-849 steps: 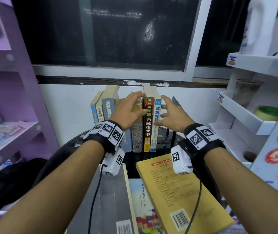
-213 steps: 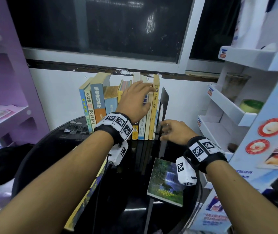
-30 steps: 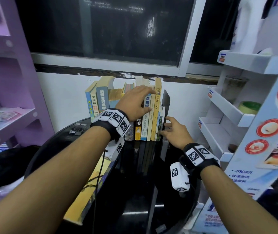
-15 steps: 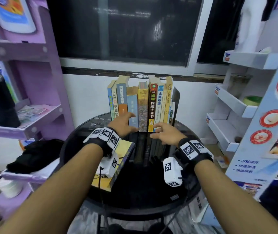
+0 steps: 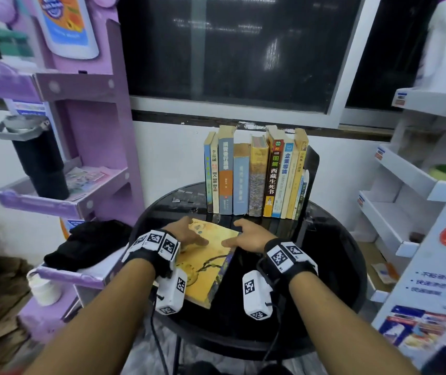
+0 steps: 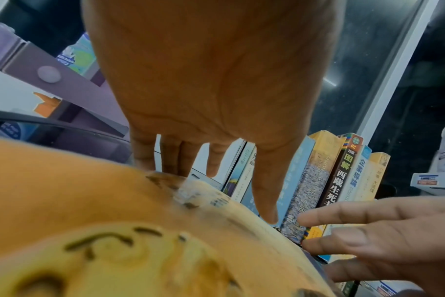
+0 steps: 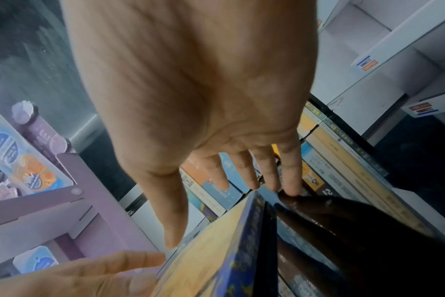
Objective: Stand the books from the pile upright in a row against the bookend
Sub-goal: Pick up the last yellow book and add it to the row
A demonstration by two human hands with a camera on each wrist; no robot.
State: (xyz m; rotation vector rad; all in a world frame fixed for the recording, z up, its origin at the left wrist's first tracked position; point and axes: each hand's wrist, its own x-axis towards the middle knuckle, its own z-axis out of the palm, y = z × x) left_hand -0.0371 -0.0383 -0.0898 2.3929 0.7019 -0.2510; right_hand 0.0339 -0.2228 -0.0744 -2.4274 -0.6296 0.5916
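Round black glass surface (image 5: 332, 266) carries a row of upright paperback books (image 5: 254, 177) against the black metal bookend (image 5: 312, 169). One flat yellow-covered book (image 5: 205, 263) remains; left hand (image 5: 182, 232) and right hand (image 5: 248, 238) rest flat-fingered on it, neither gripping.

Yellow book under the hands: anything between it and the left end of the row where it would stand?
Nothing visible. The yellow book lies flat on the black table, left hand and right hand on its far end. Bare tabletop runs from it to the row of books, whose left end is open.
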